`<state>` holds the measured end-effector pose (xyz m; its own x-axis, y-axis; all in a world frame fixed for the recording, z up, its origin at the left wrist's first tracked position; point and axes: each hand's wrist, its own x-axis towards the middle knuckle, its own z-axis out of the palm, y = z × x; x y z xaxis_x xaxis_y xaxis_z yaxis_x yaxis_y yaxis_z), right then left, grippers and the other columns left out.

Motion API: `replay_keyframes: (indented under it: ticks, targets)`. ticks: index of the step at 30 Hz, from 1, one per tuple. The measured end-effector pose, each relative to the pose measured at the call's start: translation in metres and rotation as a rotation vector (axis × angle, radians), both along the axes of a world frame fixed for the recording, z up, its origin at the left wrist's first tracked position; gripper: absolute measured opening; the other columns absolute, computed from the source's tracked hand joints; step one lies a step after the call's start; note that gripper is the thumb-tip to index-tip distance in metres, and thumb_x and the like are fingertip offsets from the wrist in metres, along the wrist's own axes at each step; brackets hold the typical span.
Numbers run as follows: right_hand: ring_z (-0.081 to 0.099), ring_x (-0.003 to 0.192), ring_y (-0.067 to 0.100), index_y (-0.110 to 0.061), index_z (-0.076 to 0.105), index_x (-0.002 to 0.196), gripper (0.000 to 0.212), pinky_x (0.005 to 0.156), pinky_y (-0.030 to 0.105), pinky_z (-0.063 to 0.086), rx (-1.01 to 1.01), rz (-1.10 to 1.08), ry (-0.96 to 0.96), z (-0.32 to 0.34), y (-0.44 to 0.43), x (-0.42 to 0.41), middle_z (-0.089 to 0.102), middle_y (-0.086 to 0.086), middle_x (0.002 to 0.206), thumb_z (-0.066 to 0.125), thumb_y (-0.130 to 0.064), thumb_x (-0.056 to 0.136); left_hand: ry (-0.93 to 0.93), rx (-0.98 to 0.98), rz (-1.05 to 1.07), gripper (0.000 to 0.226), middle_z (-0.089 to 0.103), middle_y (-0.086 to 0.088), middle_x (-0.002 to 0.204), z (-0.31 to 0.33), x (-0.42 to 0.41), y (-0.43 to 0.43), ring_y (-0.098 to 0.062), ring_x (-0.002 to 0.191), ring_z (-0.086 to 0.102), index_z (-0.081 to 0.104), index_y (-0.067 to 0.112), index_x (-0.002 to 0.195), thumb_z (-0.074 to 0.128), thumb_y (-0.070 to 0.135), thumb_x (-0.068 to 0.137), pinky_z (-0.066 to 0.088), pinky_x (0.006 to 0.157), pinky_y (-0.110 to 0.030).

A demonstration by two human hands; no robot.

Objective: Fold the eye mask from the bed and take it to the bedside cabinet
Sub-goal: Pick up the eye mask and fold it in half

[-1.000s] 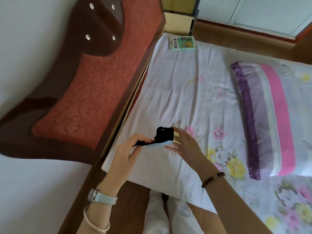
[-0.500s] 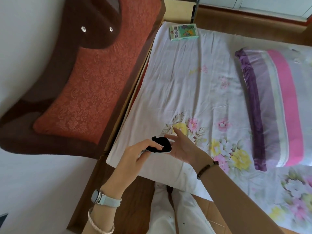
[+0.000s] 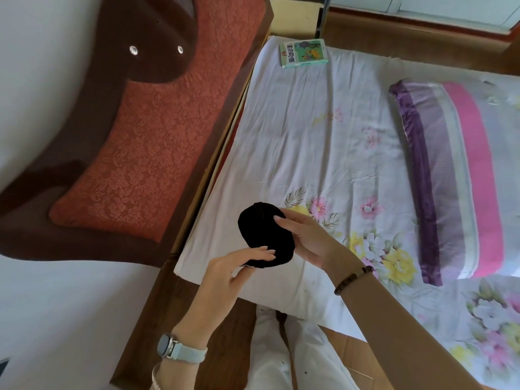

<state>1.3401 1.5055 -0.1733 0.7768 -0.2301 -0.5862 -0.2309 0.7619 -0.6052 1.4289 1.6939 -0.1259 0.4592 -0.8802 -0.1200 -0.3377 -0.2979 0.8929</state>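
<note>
The black eye mask (image 3: 263, 235) is folded into a rounded oval and held in the air above the near corner of the bed (image 3: 309, 142). My left hand (image 3: 230, 274) pinches its lower edge, thumb on top. From the right, my right hand (image 3: 306, 240) grips its other side, fingertips on the black fabric. A pale yellow bedside cabinet (image 3: 295, 16) stands past the far end of the bed, beside the headboard.
A red and brown padded headboard (image 3: 135, 153) runs along the left. A small green box (image 3: 304, 53) lies on the sheet near the cabinet. A striped purple and pink pillow (image 3: 455, 181) lies at the right. My white trousers (image 3: 281, 350) show below.
The mask has been turned from edge-on to flat, its broad black face now toward me. Both hands keep hold of it and stay over the bed's near corner.
</note>
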Motion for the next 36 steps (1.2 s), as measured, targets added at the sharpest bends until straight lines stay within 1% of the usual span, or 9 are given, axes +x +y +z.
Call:
replay_keyframes:
  ticks: [2, 5, 9, 12, 17, 20, 24, 29, 36]
  targets:
    - [0.064, 0.115, 0.028, -0.002, 0.057, 0.135, 0.036, 0.097, 0.035, 0.051, -0.028, 0.014, -0.018, 0.005, -0.002, -0.003, 0.065, 0.017, 0.126, 0.049, -0.010, 0.101, -0.019, -0.034, 0.067, 0.041, 0.072, 0.023, 0.110, -0.001, 0.000, -0.002, 0.002, 0.110, 0.066, 0.069, 0.035, 0.111, 0.063, 0.002, 0.089, 0.051, 0.094, -0.017]
    - [0.068, 0.105, 0.023, -0.001, 0.056, 0.135, 0.037, 0.084, 0.027, 0.056, -0.019, 0.026, -0.053, 0.010, -0.003, -0.008, 0.066, 0.017, 0.121, 0.048, -0.010, 0.101, -0.014, -0.088, 0.191, 0.037, 0.074, 0.015, 0.104, 0.000, 0.002, -0.010, -0.006, 0.105, 0.067, 0.070, 0.033, 0.104, 0.069, 0.001, 0.085, 0.051, 0.093, -0.021]
    - [0.065, 0.105, 0.027, 0.000, 0.055, 0.135, 0.043, 0.083, 0.028, 0.055, -0.017, 0.078, -0.103, 0.014, -0.002, -0.013, 0.063, 0.020, 0.123, 0.053, -0.015, 0.095, -0.102, -0.109, 0.257, 0.030, 0.058, 0.002, 0.127, -0.002, 0.009, -0.021, -0.013, 0.124, 0.052, 0.067, 0.031, 0.104, 0.074, 0.012, 0.082, 0.040, 0.102, -0.016]
    - [0.067, 0.098, 0.021, -0.006, 0.062, 0.130, 0.040, 0.080, 0.027, 0.055, -0.032, 0.115, -0.111, 0.016, -0.002, -0.015, 0.069, 0.013, 0.115, 0.055, -0.019, 0.093, 0.022, -0.101, 0.288, 0.039, 0.050, 0.002, 0.137, -0.006, 0.013, -0.027, -0.011, 0.132, 0.047, 0.061, 0.035, 0.111, 0.075, 0.014, 0.081, 0.041, 0.105, -0.021]
    - [0.070, 0.085, 0.010, -0.018, 0.070, 0.117, 0.027, 0.072, 0.022, 0.056, -0.028, 0.127, -0.085, 0.019, -0.005, -0.019, 0.076, 0.000, 0.099, 0.053, -0.018, 0.097, 0.346, -0.123, 0.364, 0.055, 0.060, 0.008, 0.128, -0.013, 0.009, -0.034, -0.001, 0.114, 0.063, 0.051, 0.030, 0.130, 0.072, 0.017, 0.082, 0.053, 0.083, -0.016]
    - [0.069, 0.084, 0.011, -0.016, 0.070, 0.119, 0.027, 0.070, 0.022, 0.056, -0.031, 0.141, -0.072, 0.021, -0.007, -0.021, 0.075, 0.001, 0.098, 0.052, -0.020, 0.099, 0.372, -0.114, 0.405, 0.043, 0.071, 0.001, 0.117, -0.018, 0.007, -0.033, -0.011, 0.109, 0.068, 0.061, 0.037, 0.120, 0.073, 0.024, 0.081, 0.055, 0.081, -0.019]
    - [0.068, 0.078, 0.011, -0.014, 0.073, 0.114, 0.029, 0.069, 0.023, 0.056, 0.018, 0.096, -0.046, 0.018, -0.009, -0.025, 0.073, 0.002, 0.090, 0.050, -0.025, 0.101, 0.335, -0.096, 0.433, 0.028, 0.074, 0.010, 0.106, -0.020, 0.003, -0.033, -0.013, 0.101, 0.071, 0.069, 0.045, 0.103, 0.074, 0.028, 0.082, 0.058, 0.076, -0.024]
    - [0.071, 0.097, 0.022, -0.008, 0.074, 0.112, 0.029, 0.090, 0.035, 0.058, 0.094, -0.059, -0.079, 0.016, -0.013, -0.032, 0.073, 0.011, 0.105, 0.052, -0.022, 0.099, 0.458, -0.081, 0.620, 0.019, 0.075, 0.012, 0.098, -0.021, -0.004, -0.036, -0.011, 0.092, 0.073, 0.069, 0.040, 0.096, 0.073, 0.027, 0.084, 0.060, 0.064, -0.027]
    - [0.072, 0.102, 0.025, -0.009, 0.068, 0.122, 0.033, 0.086, 0.036, 0.058, -0.058, -0.048, -0.054, 0.019, -0.006, -0.041, 0.074, 0.012, 0.112, 0.067, -0.014, 0.089, 0.675, -0.073, 0.797, 0.022, 0.073, -0.007, 0.107, -0.018, -0.023, -0.047, -0.016, 0.095, 0.074, 0.062, 0.017, 0.109, 0.068, 0.021, 0.088, 0.060, 0.065, -0.028]
